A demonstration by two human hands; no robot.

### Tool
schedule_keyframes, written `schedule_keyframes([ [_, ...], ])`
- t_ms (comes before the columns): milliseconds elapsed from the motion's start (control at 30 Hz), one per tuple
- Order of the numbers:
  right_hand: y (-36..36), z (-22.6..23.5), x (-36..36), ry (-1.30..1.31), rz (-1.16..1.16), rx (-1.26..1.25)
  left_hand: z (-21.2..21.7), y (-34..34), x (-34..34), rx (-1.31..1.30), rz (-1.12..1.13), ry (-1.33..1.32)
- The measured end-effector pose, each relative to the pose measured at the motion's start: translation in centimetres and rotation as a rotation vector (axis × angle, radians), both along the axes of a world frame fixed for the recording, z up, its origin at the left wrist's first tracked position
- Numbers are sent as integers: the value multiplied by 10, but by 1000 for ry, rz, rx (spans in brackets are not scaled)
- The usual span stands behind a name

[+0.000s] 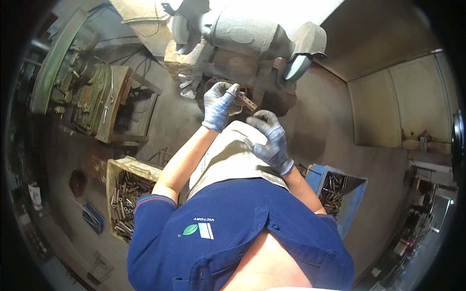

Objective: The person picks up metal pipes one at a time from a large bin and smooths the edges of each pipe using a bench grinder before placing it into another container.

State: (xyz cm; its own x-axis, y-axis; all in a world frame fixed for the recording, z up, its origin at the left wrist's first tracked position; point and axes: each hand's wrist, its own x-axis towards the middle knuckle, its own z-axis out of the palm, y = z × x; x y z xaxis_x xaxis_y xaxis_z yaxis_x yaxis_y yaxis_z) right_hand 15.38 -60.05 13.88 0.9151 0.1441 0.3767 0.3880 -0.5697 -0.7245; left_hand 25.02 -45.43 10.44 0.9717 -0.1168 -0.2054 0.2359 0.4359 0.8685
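Note:
My left hand point(220, 105), in a grey and blue knitted glove, is closed on a short metal tube with a row of holes point(247, 101). The tube's free end points to the right and slightly toward me. Lower and to the right, my right hand point(273, 140) wears a matching glove. Its fingers are bent but stand apart from the thumb, and no thing shows between them. It hovers over my light-coloured trousers, close to the tube without touching it. Just beyond the hands stands a grey bench grinder point(245, 38) on a dark, dusty base.
The grinder's right wheel point(297, 68) hangs to the right of the tube. A cream bin point(112, 175) of metal tubes sits at my left, and a blue bin point(354, 199) with similar pieces at my right. A green machine point(80, 92) stands far left; metal panels point(376, 109) line the right.

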Motion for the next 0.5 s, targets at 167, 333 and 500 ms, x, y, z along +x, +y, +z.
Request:
schedule_keyframes([
  [167,-4,-14,13,-72,-157,43,-19,-13,3,-51,37,-27],
  [333,-5,-11,21,-125,-217,3,-32,-26,10,-48,34,19],
  [500,-11,-37,32,-69,-243,169,-34,-34,20,-87,8,168],
])
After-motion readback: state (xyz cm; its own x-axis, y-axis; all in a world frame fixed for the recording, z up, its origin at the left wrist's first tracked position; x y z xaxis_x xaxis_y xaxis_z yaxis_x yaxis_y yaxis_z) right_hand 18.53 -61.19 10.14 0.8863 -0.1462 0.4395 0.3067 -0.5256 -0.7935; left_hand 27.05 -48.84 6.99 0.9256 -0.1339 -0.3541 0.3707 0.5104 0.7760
